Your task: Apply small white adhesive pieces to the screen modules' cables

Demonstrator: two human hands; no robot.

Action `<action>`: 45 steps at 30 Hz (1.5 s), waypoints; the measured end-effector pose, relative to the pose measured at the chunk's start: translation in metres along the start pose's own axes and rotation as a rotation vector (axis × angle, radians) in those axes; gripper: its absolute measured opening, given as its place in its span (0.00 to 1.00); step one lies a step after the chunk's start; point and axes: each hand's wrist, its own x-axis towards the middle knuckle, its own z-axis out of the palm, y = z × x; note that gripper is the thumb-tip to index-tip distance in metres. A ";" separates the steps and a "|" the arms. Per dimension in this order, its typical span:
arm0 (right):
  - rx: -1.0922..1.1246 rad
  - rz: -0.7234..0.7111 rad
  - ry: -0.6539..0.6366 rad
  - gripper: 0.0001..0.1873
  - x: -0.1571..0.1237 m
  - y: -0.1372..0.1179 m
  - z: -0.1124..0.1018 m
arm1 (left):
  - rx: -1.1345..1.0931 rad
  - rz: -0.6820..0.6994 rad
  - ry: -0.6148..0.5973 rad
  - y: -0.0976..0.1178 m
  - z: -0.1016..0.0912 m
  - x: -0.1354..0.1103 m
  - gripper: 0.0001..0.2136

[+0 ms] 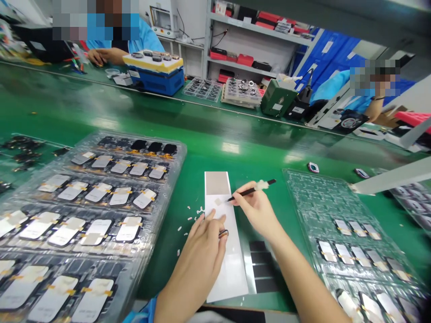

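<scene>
My right hand (256, 213) is shut on a slim black pick tool (251, 191) with a tuft of white fluff (261, 184) near its rear end. The tool's tip sits just beside a small pale square patch (218, 201) on a long white backing strip (222, 233). A larger grey-beige square (217, 183) lies at the strip's far end. My left hand (202, 253) rests on the strip's left edge, fingers spread and holding nothing I can see. A dark ring (223, 233) shows on one finger.
Clear plastic trays of flat phone-sized parts with yellow tabs flank the strip, the left tray (168, 154) and the right tray (303, 188). White scraps lie on the green mat (182, 188). A co-worker's hand (97, 57) rests beyond, near a blue machine (156, 83).
</scene>
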 end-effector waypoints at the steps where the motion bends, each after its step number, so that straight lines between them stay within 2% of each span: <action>1: 0.016 0.016 0.013 0.27 0.004 0.007 0.002 | 0.008 -0.009 -0.011 -0.001 0.000 0.001 0.04; 5: 0.072 0.052 0.093 0.27 0.006 0.027 0.008 | -0.003 -0.018 -0.008 -0.003 0.001 0.000 0.04; 9: 0.121 0.057 0.136 0.27 0.003 0.030 0.013 | -0.030 -0.012 0.012 -0.004 0.003 0.001 0.05; 14: 0.174 0.045 0.138 0.25 0.004 0.010 0.010 | -0.075 -0.025 0.039 -0.006 0.003 0.001 0.05; 17: 0.196 -0.023 0.160 0.23 -0.011 -0.014 0.000 | -0.130 -0.037 0.097 -0.005 0.000 -0.001 0.05; 21: 0.198 -0.171 0.136 0.13 -0.051 -0.031 -0.006 | -0.371 -0.139 0.162 0.000 -0.007 -0.004 0.04; 25: 0.214 -0.222 0.145 0.07 -0.082 -0.021 0.006 | -0.736 -0.247 0.086 0.006 -0.010 -0.009 0.06; 29: 0.264 -0.225 0.158 0.06 -0.089 -0.011 0.016 | -0.913 -0.307 0.038 0.010 -0.008 -0.010 0.08; 34: 0.270 -0.227 0.117 0.05 -0.089 -0.007 0.014 | -0.956 -0.310 0.021 0.011 -0.008 -0.009 0.14; 42: 0.244 -0.240 0.159 0.06 -0.093 -0.001 0.013 | -0.834 -0.300 0.001 0.009 -0.007 -0.011 0.11; 45: 0.215 -0.236 0.115 0.06 -0.092 -0.002 0.011 | -0.828 -0.295 0.000 0.009 -0.006 -0.010 0.11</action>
